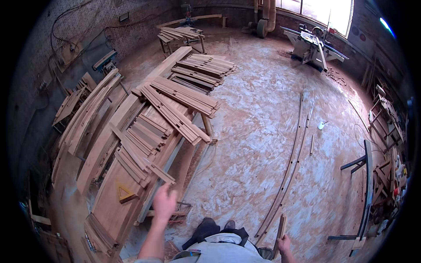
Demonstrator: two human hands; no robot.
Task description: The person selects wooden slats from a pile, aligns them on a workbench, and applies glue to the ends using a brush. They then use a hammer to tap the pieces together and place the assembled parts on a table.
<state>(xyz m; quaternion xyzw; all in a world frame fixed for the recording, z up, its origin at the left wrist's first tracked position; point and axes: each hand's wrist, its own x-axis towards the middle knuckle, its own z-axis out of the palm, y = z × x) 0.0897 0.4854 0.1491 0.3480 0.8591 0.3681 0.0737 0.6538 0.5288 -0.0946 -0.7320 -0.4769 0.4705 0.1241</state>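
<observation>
My left hand point(165, 202) is stretched out over the near edge of the workbench, just short of the end of a wooden slat point(161, 173). Its thumb and fingers look apart, and nothing shows between them. That slat lies aslant over several shorter wooden pieces point(131, 164) on the bench. Low on the right, my right hand point(284, 243) is closed around a narrow wooden slat point(281, 228) held upright beside my leg. A yellow-and-brown try square point(127, 195) rests on the bench top, left of my left hand.
Stacked slats point(184, 94) cover the far bench. Long curved strips point(287, 168) lie on the dusty floor, near a white cup point(321, 125). A dark metal frame point(368, 188) stands at right, a table saw point(313, 46) far back. More timber point(90, 107) leans at left.
</observation>
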